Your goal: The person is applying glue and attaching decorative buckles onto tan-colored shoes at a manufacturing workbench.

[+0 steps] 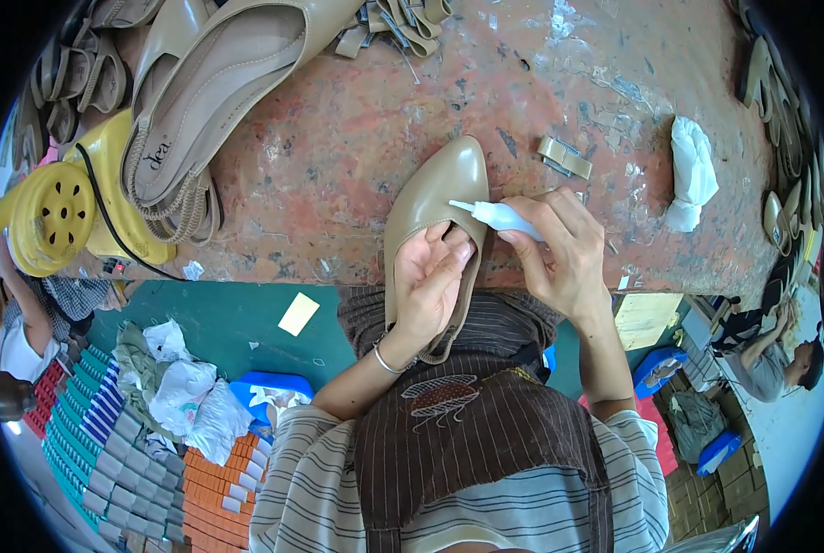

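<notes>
A shiny beige pointed flat shoe (448,177) lies at the table's near edge, its toe pointing away from me. My left hand (428,286) reaches inside the shoe's opening, fingers curled, and holds it from within. Between the fingers and thumb of my right hand (559,244) is a small white glue bottle (502,217) with a thin nozzle. The nozzle tip is at the shoe's upper, just ahead of the opening; whether it touches I cannot tell. To the right of the toe lies a beige bow with a metal-looking clasp (565,157).
More beige flats (223,101) stand at the left by a yellow device with a round vented cap (54,219) and black cable. Several beige strap pieces (403,23) lie at the far edge. A crumpled white wrap (691,173) sits right. Shoes line the right side; other people are at both sides.
</notes>
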`<state>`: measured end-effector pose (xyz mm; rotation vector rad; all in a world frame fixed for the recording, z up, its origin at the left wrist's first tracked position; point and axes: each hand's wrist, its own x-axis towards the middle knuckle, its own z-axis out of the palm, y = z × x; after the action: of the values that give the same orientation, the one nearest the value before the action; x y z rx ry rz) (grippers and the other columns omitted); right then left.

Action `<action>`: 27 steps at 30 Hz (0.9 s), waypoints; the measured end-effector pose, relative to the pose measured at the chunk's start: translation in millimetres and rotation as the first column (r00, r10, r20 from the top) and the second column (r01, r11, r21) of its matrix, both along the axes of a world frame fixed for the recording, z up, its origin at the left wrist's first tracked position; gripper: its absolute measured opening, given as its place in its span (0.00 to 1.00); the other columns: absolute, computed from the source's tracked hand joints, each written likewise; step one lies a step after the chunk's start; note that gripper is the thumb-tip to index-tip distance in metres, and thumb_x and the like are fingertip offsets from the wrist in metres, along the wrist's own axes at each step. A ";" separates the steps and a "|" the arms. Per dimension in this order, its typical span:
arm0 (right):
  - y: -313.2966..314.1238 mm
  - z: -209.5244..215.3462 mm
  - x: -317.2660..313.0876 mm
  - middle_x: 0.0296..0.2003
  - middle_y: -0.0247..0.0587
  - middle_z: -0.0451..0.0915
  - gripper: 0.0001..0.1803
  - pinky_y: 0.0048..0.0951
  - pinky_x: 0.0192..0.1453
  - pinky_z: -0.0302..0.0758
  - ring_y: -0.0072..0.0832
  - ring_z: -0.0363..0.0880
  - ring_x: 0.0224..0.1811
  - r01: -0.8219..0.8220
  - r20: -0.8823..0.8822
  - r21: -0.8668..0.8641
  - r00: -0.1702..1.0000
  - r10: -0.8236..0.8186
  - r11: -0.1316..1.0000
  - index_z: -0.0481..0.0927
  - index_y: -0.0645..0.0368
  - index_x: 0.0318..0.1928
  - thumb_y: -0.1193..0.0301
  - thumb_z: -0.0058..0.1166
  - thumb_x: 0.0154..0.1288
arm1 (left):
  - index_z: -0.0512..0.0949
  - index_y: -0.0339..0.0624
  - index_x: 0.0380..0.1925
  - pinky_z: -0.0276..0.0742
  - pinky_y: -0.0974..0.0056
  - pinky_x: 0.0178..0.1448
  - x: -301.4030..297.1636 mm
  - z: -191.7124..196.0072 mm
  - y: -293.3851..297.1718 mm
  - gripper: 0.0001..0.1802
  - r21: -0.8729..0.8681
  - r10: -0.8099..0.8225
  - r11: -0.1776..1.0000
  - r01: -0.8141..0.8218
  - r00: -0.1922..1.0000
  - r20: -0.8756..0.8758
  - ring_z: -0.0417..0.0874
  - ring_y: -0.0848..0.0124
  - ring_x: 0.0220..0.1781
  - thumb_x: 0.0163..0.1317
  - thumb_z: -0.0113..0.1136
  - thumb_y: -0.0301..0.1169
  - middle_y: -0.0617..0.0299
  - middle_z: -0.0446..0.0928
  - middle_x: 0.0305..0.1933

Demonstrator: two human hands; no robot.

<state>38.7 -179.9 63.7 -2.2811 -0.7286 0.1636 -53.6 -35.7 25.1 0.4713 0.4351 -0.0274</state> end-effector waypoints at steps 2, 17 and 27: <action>1.0 0.6 0.2 0.25 0.39 0.74 0.12 0.34 0.28 0.71 0.36 0.73 0.27 -0.005 0.004 -0.017 1.000 0.005 1.000 0.80 0.60 0.38 0.72 0.63 0.52 | 0.64 0.27 0.56 0.65 0.62 0.64 -1.3 -2.2 -0.5 0.20 -0.002 0.005 1.000 -0.005 1.000 0.019 0.70 0.62 0.63 0.63 0.48 0.14 0.51 0.68 0.59; 5.5 9.4 3.1 0.29 0.41 0.78 0.14 0.33 0.32 0.71 0.37 0.73 0.28 -0.046 -0.003 -0.080 0.999 0.046 0.996 0.79 0.63 0.38 0.77 0.63 0.48 | 0.63 0.26 0.59 0.64 0.61 0.66 1.4 -0.8 -0.8 0.23 0.024 0.020 0.999 -0.021 1.000 0.023 0.71 0.61 0.63 0.64 0.48 0.15 0.50 0.68 0.62; -11.5 7.6 7.7 0.30 0.39 0.78 0.11 0.32 0.33 0.73 0.33 0.75 0.30 0.022 -0.079 0.021 0.997 -0.020 1.000 0.80 0.61 0.38 0.74 0.63 0.52 | 0.66 0.27 0.54 0.67 0.63 0.61 -0.2 -4.8 0.4 0.18 0.012 0.023 1.000 -0.023 1.000 -0.006 0.72 0.66 0.56 0.63 0.49 0.14 0.52 0.71 0.54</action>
<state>46.4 -191.5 71.3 -2.2475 -0.6624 0.2334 -53.8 -35.3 20.3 0.4780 0.4471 -0.0045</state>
